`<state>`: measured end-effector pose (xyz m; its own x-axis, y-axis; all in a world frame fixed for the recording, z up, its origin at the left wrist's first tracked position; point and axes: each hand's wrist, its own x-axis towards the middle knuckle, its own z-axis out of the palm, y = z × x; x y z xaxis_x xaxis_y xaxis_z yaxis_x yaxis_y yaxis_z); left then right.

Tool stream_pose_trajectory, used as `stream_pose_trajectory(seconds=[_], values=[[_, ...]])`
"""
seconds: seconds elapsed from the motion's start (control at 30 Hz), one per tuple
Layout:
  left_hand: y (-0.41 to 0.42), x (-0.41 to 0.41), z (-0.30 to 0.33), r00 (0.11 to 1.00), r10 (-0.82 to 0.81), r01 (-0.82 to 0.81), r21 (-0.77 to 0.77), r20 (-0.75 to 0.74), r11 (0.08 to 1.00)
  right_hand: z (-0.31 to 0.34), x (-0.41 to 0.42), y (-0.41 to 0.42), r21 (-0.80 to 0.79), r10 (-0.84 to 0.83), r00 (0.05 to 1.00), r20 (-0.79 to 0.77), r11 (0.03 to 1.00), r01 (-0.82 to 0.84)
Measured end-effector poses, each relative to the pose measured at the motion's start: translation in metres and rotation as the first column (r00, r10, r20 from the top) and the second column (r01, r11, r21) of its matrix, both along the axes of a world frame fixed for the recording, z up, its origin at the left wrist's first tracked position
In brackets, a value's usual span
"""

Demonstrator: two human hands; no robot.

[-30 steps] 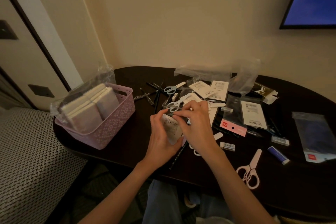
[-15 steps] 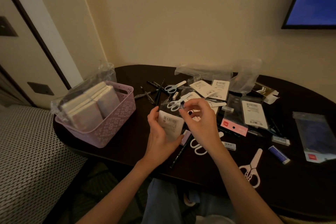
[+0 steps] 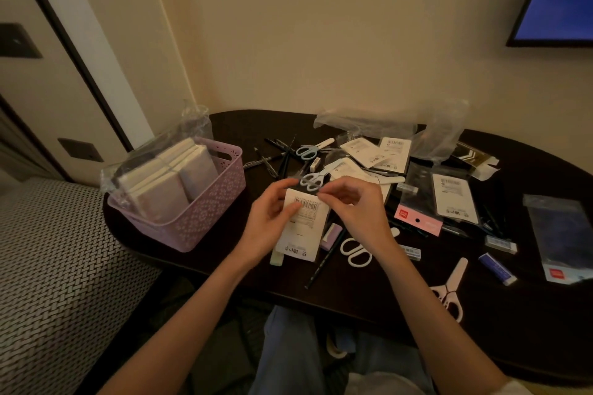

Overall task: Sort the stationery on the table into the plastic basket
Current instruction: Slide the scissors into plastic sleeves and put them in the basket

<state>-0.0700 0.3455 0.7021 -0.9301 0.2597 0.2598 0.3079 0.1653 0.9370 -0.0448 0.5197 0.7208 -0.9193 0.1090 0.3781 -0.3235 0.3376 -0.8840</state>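
1. Two hands meet over the middle of the dark desk (image 3: pixel 369 292), both on a white barcoded packet (image 3: pixel 303 228) held up just right of the pink plastic basket (image 3: pixel 205 218).
2. The left hand (image 3: pixel 272 218) has a closed grip on the packet, fingers curled behind its left edge and the thumb pressed on its face.
3. The right hand (image 3: pixel 356 208) pinches the packet's top right corner between thumb and forefinger; its other fingers are curled loosely.
4. The basket sits at the desk's left end and holds wrapped notebooks (image 3: pixel 167 179) standing on edge in clear plastic.
5. Right of the basket, behind the packet, lie blue-handled scissors (image 3: pixel 313 179), and farther back a second blue pair (image 3: pixel 309 149) beside a scatter of black pens (image 3: pixel 279 157).
6. White-handled scissors (image 3: pixel 354 252) lie on the desk just below the right hand, and pink scissors (image 3: pixel 449 290) lie well to the right of the basket, near the front edge.
7. More label packets (image 3: pixel 452 199), small erasers (image 3: pixel 497 268) and clear bags (image 3: pixel 558 234) are spread over the desk's right half.
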Motion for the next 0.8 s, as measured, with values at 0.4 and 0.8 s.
stream_pose_trajectory(seconds=[0.4, 0.8], values=[[-0.008, -0.003, 0.01, 0.979, -0.128, 0.084, 0.256, 0.159, 0.963, -0.013, 0.005, 0.009, 0.135, 0.137, 0.973, -0.185, 0.984, -0.113], [-0.009, -0.006, 0.007, 0.959, -0.188, 0.105, 0.35, 0.211, 0.931, -0.015, 0.008, 0.002, 0.096, 0.048, 0.994, -0.099, 0.995, -0.038]])
